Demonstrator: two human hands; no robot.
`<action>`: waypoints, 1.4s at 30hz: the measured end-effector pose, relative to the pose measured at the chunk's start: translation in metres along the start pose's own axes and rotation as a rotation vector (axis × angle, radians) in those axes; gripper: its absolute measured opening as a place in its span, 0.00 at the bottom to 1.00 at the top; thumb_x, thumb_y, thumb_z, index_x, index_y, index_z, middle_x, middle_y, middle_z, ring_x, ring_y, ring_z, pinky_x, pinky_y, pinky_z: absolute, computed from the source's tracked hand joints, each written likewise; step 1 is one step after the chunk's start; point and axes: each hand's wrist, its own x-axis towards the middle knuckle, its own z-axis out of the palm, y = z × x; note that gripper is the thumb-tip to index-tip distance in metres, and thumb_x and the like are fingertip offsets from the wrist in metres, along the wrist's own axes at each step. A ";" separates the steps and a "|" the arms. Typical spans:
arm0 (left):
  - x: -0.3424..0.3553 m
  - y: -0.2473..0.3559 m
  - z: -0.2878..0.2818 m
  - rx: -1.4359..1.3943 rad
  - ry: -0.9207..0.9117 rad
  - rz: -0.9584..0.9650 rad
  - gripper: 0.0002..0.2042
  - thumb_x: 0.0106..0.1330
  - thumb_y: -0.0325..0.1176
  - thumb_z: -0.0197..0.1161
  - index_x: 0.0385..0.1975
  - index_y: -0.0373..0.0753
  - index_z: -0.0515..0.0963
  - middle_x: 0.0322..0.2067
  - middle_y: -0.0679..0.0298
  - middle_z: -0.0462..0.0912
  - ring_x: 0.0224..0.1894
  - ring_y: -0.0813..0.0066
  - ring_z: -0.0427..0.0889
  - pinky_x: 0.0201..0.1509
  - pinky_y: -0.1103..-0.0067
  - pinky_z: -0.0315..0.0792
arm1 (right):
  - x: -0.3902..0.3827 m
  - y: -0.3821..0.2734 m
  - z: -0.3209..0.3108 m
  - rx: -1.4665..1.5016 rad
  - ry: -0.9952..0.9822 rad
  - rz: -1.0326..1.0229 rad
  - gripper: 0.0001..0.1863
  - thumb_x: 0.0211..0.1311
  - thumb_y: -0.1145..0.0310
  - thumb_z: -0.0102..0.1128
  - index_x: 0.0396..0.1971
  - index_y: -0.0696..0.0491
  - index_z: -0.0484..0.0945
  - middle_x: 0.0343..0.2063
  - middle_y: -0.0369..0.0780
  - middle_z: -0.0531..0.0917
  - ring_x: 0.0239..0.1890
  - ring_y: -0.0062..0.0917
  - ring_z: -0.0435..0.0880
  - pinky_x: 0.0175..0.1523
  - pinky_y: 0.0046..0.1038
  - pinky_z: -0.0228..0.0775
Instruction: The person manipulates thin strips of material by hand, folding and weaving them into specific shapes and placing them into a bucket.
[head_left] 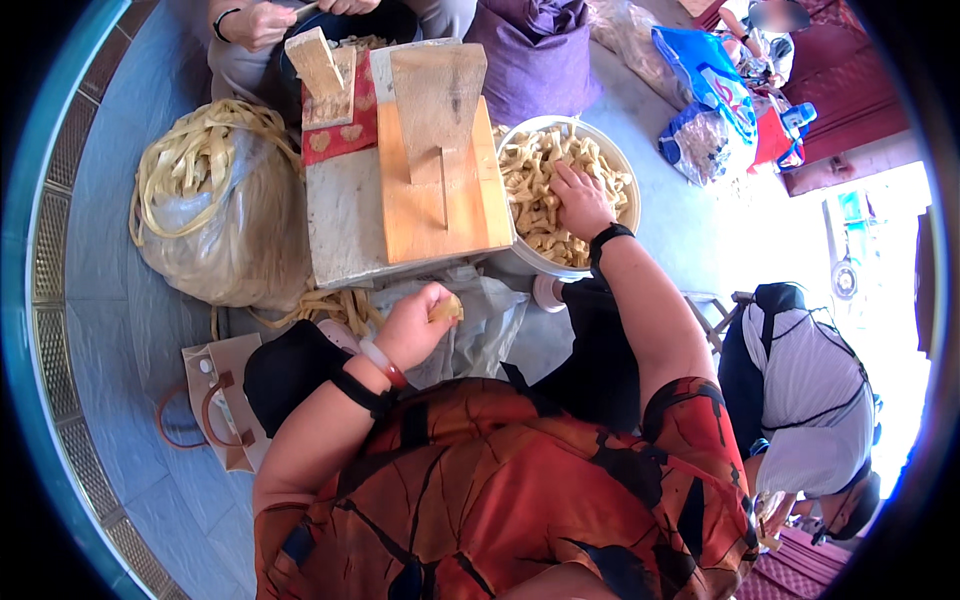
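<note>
In the head view the right hand (pixel 578 200) lies palm down in the white bowl (pixel 610 150), fingers curled into the heap of pale strips (pixel 535 185); whether it has closed on any, I cannot tell. The left hand (pixel 415 325) pinches a small pale piece (pixel 447 309), near the wooden board (pixel 440 205). This looks like the gathering step; next calls for lifting a bundle clear. The strips lie tangled, with no single long axis or heading.
</note>
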 end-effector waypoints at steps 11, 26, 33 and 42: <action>0.007 -0.001 0.003 0.040 0.043 0.060 0.05 0.61 0.21 0.60 0.34 0.34 0.72 0.28 0.63 0.81 0.33 0.79 0.81 0.39 0.80 0.75 | -0.020 -0.025 -0.042 0.129 -0.020 0.114 0.27 0.50 0.66 0.62 0.54 0.47 0.75 0.66 0.44 0.61 0.68 0.42 0.57 0.69 0.45 0.52; -0.012 0.000 0.003 -0.155 -0.007 0.104 0.06 0.60 0.27 0.67 0.28 0.37 0.74 0.27 0.69 0.80 0.33 0.85 0.76 0.40 0.82 0.73 | -0.082 -0.129 -0.084 0.532 0.021 -0.112 0.07 0.57 0.71 0.62 0.35 0.53 0.79 0.35 0.44 0.82 0.39 0.34 0.81 0.42 0.33 0.74; -0.026 -0.009 0.002 -0.071 -0.055 0.165 0.07 0.59 0.25 0.62 0.32 0.36 0.71 0.24 0.65 0.76 0.30 0.81 0.74 0.34 0.78 0.71 | -0.117 -0.205 -0.043 1.623 -0.502 0.139 0.07 0.66 0.71 0.57 0.40 0.56 0.71 0.32 0.37 0.81 0.32 0.16 0.78 0.36 0.18 0.71; -0.048 -0.026 -0.021 0.221 -0.027 -0.076 0.06 0.62 0.29 0.57 0.33 0.33 0.74 0.26 0.54 0.82 0.31 0.63 0.83 0.37 0.73 0.74 | -0.072 -0.212 -0.012 1.869 -0.329 0.596 0.17 0.64 0.74 0.54 0.52 0.61 0.70 0.47 0.44 0.78 0.48 0.29 0.80 0.53 0.30 0.73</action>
